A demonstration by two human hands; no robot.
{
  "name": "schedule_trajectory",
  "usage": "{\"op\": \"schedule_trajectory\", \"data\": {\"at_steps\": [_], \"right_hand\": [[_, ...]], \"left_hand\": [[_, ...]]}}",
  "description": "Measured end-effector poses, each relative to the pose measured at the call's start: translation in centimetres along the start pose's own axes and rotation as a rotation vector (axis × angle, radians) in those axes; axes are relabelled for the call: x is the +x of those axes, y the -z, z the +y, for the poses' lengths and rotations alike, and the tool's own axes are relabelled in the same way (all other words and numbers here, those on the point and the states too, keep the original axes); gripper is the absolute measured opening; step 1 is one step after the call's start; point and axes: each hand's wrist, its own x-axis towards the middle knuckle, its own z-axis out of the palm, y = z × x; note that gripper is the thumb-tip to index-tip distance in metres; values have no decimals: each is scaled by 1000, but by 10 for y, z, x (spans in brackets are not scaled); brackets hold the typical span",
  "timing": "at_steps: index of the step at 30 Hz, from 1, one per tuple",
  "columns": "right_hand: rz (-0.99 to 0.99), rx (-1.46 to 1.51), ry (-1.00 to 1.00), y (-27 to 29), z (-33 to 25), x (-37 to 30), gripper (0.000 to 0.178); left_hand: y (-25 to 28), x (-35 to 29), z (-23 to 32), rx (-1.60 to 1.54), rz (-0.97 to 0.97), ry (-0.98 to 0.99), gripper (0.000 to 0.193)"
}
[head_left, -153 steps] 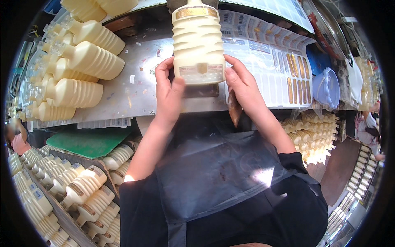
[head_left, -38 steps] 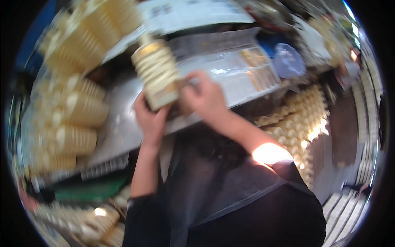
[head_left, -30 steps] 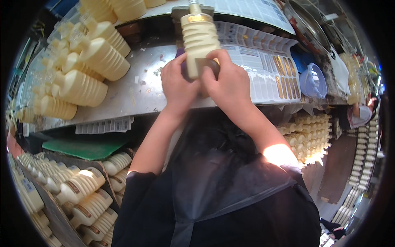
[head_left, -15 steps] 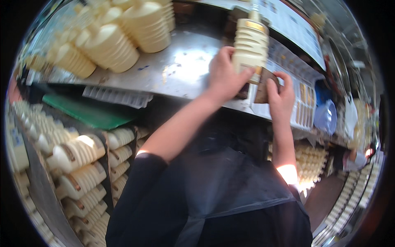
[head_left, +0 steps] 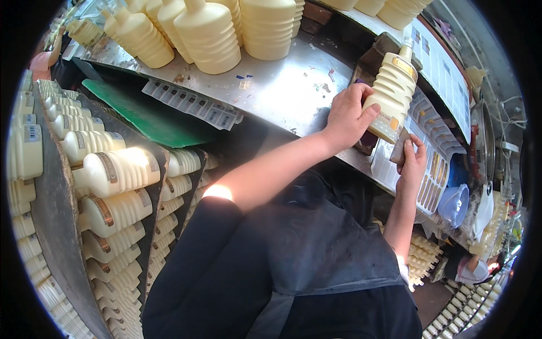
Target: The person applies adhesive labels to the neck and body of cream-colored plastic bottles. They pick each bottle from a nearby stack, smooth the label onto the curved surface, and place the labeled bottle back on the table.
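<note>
A ribbed cream bottle (head_left: 392, 90) with a narrow neck and gold labels lies tilted over the bench, its neck toward the far side. My left hand (head_left: 351, 113) grips its lower left side, thumb across the front near the base. A small flat brown piece (head_left: 399, 148), like a scraper or pad, is pinched between thumb and fingers of my right hand (head_left: 413, 161). That piece is at the bottle's base corner; whether it touches cannot be made out. Beneath the bottle is a dark block-like support (head_left: 364, 70), partly hidden by my hand and the bottle.
Several unlabelled cream bottles (head_left: 209, 39) stand on the metal bench (head_left: 271, 85) at left. Label sheets (head_left: 437, 178) lie right of my hands, beside a blue-violet plastic cup (head_left: 453, 204). Labelled bottles (head_left: 121, 169) lie stacked between boards at lower left. A green sheet (head_left: 135, 110) sits under the bench edge.
The whole view has shifted, putting bottle and hands farther right in the picture. The bottle leans more to the right, and the brown piece now shows a narrower side. Both grips persist.
</note>
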Motion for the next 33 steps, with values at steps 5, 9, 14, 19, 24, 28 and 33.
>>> {"op": "schedule_trajectory", "data": {"at_steps": [5, 9, 14, 19, 24, 28, 33], "right_hand": [[82, -113, 199, -6, -18, -17, 30], [64, -314, 462, -8, -37, -31, 24], [7, -370, 438, -19, -64, -43, 21], [-74, -556, 594, -42, -73, -47, 24], [-51, -546, 534, -29, -70, -44, 22], [-47, -418, 354, -13, -61, -38, 24], [-58, -232, 271, -6, -38, -30, 21]], "left_hand": [[15, -5, 5, 242, -111, -149, 79], [6, -2, 14, 383, -68, -201, 83], [-7, -4, 27, 516, -13, -288, 78], [-12, -3, 24, 532, -1, -255, 74], [-4, -5, 22, 479, -39, -205, 74], [3, -6, 20, 373, -136, -125, 82], [-10, -1, 8, 150, -67, 42, 75]]}}
